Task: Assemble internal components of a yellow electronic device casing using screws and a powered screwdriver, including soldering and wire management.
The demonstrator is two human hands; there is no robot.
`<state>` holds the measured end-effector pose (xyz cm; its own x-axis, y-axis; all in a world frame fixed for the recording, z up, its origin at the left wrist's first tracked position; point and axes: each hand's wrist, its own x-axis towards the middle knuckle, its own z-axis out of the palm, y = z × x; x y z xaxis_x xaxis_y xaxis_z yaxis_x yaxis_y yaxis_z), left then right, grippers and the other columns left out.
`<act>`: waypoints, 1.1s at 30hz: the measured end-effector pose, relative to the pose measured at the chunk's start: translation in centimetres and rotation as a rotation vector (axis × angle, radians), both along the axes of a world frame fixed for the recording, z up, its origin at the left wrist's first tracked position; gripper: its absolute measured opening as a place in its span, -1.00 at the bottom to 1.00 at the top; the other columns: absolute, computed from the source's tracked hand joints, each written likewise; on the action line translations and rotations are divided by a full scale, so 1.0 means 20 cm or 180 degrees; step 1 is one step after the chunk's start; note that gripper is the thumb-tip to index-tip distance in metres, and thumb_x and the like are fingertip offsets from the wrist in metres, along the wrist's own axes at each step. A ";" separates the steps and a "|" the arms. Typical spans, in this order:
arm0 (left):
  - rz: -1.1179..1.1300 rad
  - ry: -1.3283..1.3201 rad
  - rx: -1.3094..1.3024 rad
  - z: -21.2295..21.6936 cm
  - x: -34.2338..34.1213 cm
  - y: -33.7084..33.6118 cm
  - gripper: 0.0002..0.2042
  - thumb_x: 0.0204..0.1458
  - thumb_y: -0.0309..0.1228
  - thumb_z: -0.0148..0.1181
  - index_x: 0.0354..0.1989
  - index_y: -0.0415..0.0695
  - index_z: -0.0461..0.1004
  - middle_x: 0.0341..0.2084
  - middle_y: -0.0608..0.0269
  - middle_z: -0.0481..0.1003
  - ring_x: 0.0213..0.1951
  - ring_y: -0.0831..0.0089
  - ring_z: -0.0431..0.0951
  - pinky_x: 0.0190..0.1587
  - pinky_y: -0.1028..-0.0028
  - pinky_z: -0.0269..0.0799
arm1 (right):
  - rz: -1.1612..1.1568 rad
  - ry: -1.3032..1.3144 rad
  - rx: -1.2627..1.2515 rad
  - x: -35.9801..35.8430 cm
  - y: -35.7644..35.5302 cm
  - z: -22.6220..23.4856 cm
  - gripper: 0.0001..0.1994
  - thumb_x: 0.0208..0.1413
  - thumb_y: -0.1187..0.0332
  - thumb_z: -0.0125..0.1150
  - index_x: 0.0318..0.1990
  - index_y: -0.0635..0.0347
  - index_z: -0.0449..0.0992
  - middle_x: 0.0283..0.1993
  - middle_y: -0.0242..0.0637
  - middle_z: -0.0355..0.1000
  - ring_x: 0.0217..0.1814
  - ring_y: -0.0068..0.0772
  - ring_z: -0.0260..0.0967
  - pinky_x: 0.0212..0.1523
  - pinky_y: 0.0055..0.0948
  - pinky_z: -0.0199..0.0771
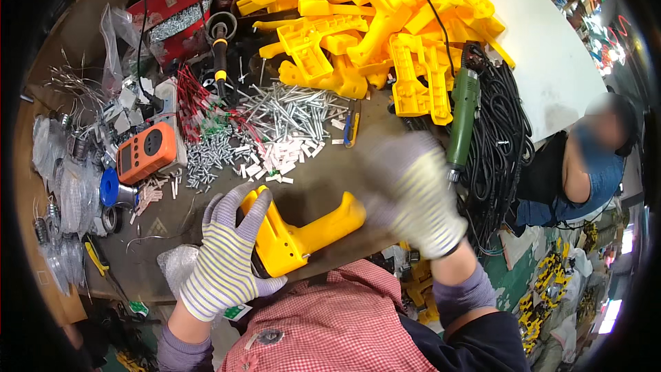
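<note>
A yellow power-tool housing with a pistol-style handle lies at the table's near edge, its handle pointing right. My left hand, in a striped knit glove, is closed round its left end, fingers over the top and thumb along the near side. To the right of the handle is my right hand, in a matching glove. Motion smears its fingers, and whether it holds anything cannot be made out. Just beyond it hangs or leans a green electric screwdriver, beside a bundle of black cables.
Yellow housing shells are heaped at the back. Long screws, short screws and white pieces lie mid-table. Leftward are an orange meter, a soldering iron and pliers. A person sits at right.
</note>
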<state>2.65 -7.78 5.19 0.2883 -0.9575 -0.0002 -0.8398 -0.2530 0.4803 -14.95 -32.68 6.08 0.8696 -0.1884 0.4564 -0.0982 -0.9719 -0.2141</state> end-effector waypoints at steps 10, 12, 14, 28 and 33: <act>0.0018 0.0159 -0.0224 -0.01 0.01 -0.01 0.13 -0.53 -0.05 0.57 0.41 -0.08 0.21 0.28 -0.14 0.17 0.25 -0.18 0.23 0.34 -0.06 0.09 | -0.3396 0.0705 -0.0318 -0.18 -0.45 0.02 -0.21 -0.09 0.28 0.41 0.36 0.12 0.24 -0.06 0.07 0.50 -0.13 0.06 0.54 -0.09 -0.14 0.57; -0.0053 0.0174 -0.0266 0.01 0.02 -0.04 0.12 -0.54 -0.08 0.58 0.39 -0.07 0.21 0.27 -0.15 0.18 0.23 -0.18 0.25 0.32 -0.07 0.12 | -0.2502 -0.0400 0.0217 -0.31 -0.55 -0.01 -0.29 -0.03 0.31 0.35 0.34 0.20 0.29 0.04 0.05 0.48 -0.07 -0.06 0.52 0.01 -0.27 0.52; -0.0029 0.0143 -0.0281 0.01 0.00 -0.04 0.11 -0.53 -0.09 0.58 0.39 -0.06 0.22 0.25 -0.16 0.19 0.22 -0.19 0.25 0.31 -0.07 0.13 | -0.1842 -0.1844 0.1843 -0.33 -0.47 0.02 -0.33 0.02 0.31 0.28 0.33 0.30 0.29 0.07 -0.05 0.44 0.00 -0.19 0.44 0.11 -0.31 0.45; -0.0020 0.0127 -0.0264 -0.02 0.01 -0.02 0.08 -0.42 -0.02 0.51 0.43 -0.04 0.18 0.25 -0.18 0.20 0.24 -0.20 0.24 0.36 -0.10 0.06 | 0.1559 -0.3239 0.7102 0.04 0.03 -0.20 -0.43 0.16 -0.20 0.19 -0.06 0.20 0.46 -0.52 -0.56 0.02 -0.48 -0.55 0.00 0.04 -0.32 0.21; -0.0028 0.0214 -0.0368 -0.04 0.03 -0.01 0.08 -0.43 -0.03 0.51 0.43 -0.04 0.19 0.26 -0.14 0.19 0.25 -0.17 0.23 0.35 -0.10 0.07 | 0.1595 -0.3192 0.7002 0.07 0.03 -0.25 -0.40 0.15 -0.25 0.18 -0.09 0.21 0.47 -0.56 -0.54 0.03 -0.50 -0.52 -0.01 0.12 -0.31 0.23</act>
